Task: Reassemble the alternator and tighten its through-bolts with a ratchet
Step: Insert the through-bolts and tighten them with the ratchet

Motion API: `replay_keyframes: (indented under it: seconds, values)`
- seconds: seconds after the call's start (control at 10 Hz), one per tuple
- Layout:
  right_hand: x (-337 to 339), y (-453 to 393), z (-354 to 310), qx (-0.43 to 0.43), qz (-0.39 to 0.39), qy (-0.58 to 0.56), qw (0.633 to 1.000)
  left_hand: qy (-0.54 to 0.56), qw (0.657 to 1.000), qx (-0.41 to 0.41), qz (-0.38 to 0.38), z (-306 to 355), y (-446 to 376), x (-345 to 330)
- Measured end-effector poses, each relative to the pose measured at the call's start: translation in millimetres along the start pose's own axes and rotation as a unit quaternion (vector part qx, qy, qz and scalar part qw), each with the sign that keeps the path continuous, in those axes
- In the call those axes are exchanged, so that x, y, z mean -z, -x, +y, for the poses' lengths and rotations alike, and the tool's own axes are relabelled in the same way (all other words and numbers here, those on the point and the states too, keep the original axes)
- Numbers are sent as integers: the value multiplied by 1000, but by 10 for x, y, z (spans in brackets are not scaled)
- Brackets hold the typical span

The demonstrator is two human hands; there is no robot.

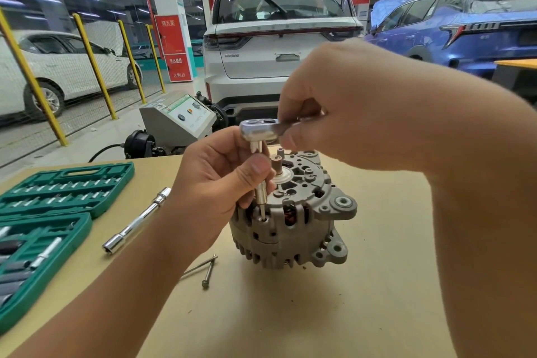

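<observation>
Head view: your left hand (pixel 220 183) pinches the socket extension (pixel 260 192) upright on a through-bolt while your right hand (pixel 334 102) grips the ratchet (pixel 258 129); the alternator (pixel 293 212) stands on the table (pixel 319 314), keeping the bit seated.

Alternator (pixel 293 221) housing: dull grey cast metal, rough matt finish, coppery windings glinting through the vents. Ratchet (pixel 258 129) head bright polished chrome, mirror-glossy. Extension bar (pixel 136 221) same shiny chrome. Two loose through-bolts (pixel 207 269) plain dull steel. Socket case (pixel 66 186) green moulded plastic, slight sheen. Desk (pixel 319 314) top matt tan, smooth, looks like laminate or board.
</observation>
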State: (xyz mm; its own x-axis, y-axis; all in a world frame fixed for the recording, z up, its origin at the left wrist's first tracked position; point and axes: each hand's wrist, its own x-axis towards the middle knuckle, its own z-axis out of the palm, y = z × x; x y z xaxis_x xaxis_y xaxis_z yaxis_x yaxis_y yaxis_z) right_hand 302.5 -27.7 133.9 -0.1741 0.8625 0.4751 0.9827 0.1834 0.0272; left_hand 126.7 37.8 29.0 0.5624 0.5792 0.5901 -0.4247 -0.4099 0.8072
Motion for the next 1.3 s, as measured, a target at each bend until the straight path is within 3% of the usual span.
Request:
replay_keyframes:
  seconds: [0.5,0.7,0.9,1.0,1.2,1.3]
  values:
    - [-117,-88,92,5,55,0,999,10,999,-33,-4,-37,-21,-33]
    - [-124,-117,119,17,22,-5,1000,19,999,11,-25,21,-17,30]
    - [-197,-142,110,13,55,-8,998,-12,1000,2,-21,0,-29,10]
    - [-165,-155,133,19,22,6,1000,10,999,16,-38,32,-30,29]
    - [-266,-130,174,8,71,3,997,13,999,-3,-35,23,-32,-17]
    - [-214,-166,192,10,43,6,999,0,999,17,-35,26,-34,20]
